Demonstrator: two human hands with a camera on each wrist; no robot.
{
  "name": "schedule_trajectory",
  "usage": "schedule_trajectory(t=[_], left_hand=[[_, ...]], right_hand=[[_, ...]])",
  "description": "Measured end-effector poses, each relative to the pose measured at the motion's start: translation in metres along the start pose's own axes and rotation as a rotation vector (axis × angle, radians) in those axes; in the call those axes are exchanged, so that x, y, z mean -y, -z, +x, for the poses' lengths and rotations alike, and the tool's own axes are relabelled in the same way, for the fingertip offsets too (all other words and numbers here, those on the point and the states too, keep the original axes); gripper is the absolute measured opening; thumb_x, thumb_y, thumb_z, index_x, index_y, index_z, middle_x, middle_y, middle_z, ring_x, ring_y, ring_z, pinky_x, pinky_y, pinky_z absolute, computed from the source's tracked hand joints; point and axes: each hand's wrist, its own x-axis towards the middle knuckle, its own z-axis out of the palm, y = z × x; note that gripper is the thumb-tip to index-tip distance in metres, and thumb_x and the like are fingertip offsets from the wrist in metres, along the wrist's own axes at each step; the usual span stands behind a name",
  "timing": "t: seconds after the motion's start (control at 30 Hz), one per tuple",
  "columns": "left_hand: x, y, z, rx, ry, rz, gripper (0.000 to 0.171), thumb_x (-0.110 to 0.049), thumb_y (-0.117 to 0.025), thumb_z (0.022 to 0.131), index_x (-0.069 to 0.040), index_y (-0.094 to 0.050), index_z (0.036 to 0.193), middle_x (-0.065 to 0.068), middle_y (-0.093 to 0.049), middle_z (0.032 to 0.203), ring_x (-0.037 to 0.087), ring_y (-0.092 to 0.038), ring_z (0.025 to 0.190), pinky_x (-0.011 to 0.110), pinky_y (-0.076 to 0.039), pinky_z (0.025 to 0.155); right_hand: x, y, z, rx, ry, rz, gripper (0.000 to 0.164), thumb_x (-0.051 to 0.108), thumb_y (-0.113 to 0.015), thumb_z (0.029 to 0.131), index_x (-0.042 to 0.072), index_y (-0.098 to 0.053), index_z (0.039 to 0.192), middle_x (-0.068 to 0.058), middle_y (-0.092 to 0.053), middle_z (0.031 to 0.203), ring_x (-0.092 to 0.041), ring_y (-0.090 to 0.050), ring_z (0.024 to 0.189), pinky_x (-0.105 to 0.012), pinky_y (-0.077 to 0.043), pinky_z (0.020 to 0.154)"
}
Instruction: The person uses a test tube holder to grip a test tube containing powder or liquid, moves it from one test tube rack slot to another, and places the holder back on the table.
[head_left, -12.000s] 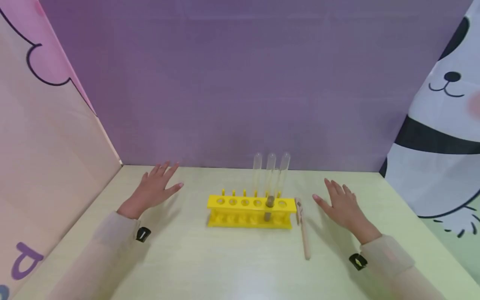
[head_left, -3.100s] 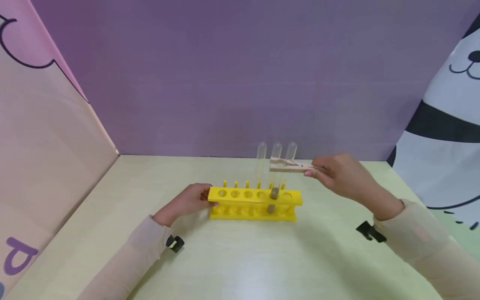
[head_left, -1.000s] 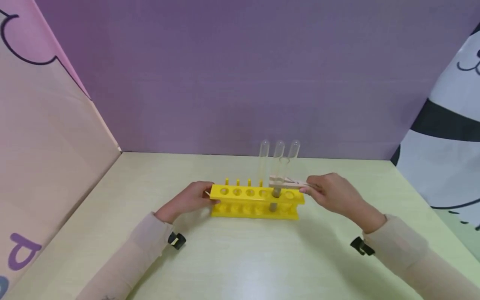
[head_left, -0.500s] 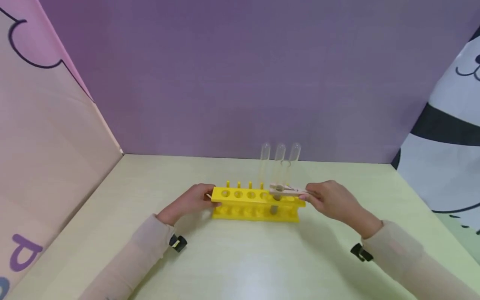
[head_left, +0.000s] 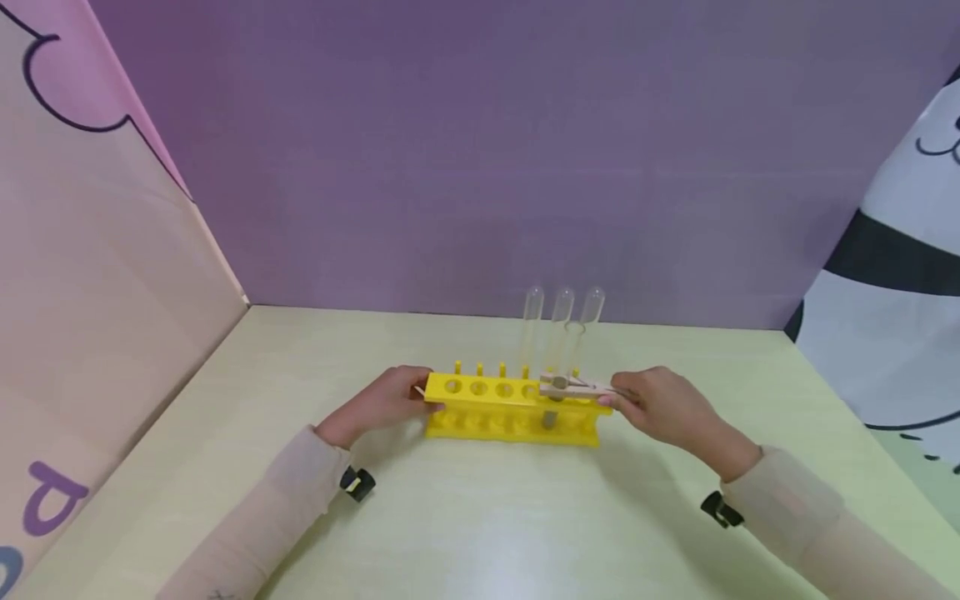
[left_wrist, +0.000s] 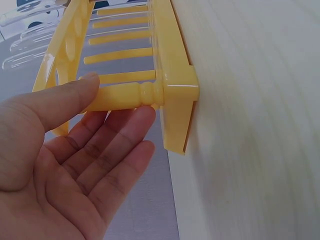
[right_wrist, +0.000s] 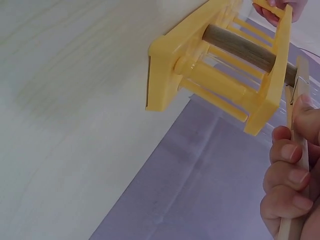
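Right of centre in the head view, the right hand (head_left: 660, 406) has its thumb and fingers curled tightly about a wooden clamp (head_left: 588, 390). The clamp reaches left over the top of a yellow rack (head_left: 487, 402), and its tip appears to go around a glass tube with a dark filling (right_wrist: 242, 48), which stands in the rack, second hole from the right end. Left of centre, the left hand (head_left: 392, 393) pinches the rack's end post. Three clear tubes (head_left: 533, 304) stand upside down behind, before a purple wall (head_left: 487, 167). I'd judge the step is fitting clamp to tube; whether it bites firmly, I cannot tell. Next calls for a sure grip, rack kept steady.
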Motion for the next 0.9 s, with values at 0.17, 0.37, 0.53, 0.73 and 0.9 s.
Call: schedule_trajectory(t=[0.17,0.37,0.53,0.73,0.9], left_hand=[[-0.0007,-0.0005,0.0008,0.001,0.025,0.005,0.024,-0.014,-0.07,0.085,-0.009,-0.063,0.108,0.0,-0.064,0.098,0.017,-0.054,0.085,0.031,-0.049,0.077],[-0.001,-0.0005,0.0007,0.001,0.022,0.008,0.024,-0.014,-0.07,0.085,-0.009,-0.063,0.108,0.0,-0.064,0.099,0.017,-0.054,0.085,0.031,-0.049,0.079],[-0.003,0.0001,-0.0008,0.002,0.02,0.011,0.024,-0.013,-0.07,0.086,-0.008,-0.063,0.108,0.001,-0.064,0.1,0.018,-0.054,0.085,0.031,-0.049,0.078],[-0.004,0.0005,-0.0009,-0.002,0.018,0.027,0.024,-0.012,-0.069,0.086,-0.008,-0.063,0.108,0.0,-0.064,0.101,0.017,-0.054,0.086,0.031,-0.048,0.078],[-0.0037,0.0004,-0.0002,0.001,0.022,0.032,0.024,-0.012,-0.069,0.086,-0.008,-0.063,0.108,0.001,-0.064,0.1,0.018,-0.054,0.085,0.031,-0.048,0.078]], right_hand=[[0.0005,-0.0015,0.0001,-0.002,0.012,-0.004,0.033,0.018,-0.067,0.088,0.018,-0.044,0.065,0.011,-0.023,0.054,-0.001,-0.019,0.048,-0.02,-0.024,0.047],[-0.0001,-0.0031,-0.0006,-0.006,0.012,-0.013,0.034,0.019,-0.068,0.087,0.018,-0.042,0.064,0.012,-0.022,0.054,-0.001,-0.019,0.048,-0.02,-0.024,0.047],[0.0001,-0.0038,-0.0013,0.012,-0.009,-0.001,0.03,0.021,-0.067,0.088,0.018,-0.046,0.067,0.011,-0.024,0.053,-0.001,-0.02,0.047,-0.02,-0.024,0.047],[0.0001,-0.0051,-0.0019,-0.001,0.004,-0.026,0.034,0.024,-0.064,0.09,0.019,-0.043,0.065,0.012,-0.022,0.054,-0.001,-0.021,0.047,-0.021,-0.026,0.047],[-0.0004,-0.006,-0.0016,-0.001,-0.007,-0.055,0.033,0.025,-0.064,0.09,0.018,-0.043,0.065,0.011,-0.025,0.053,-0.002,-0.024,0.047,-0.021,-0.027,0.046]])
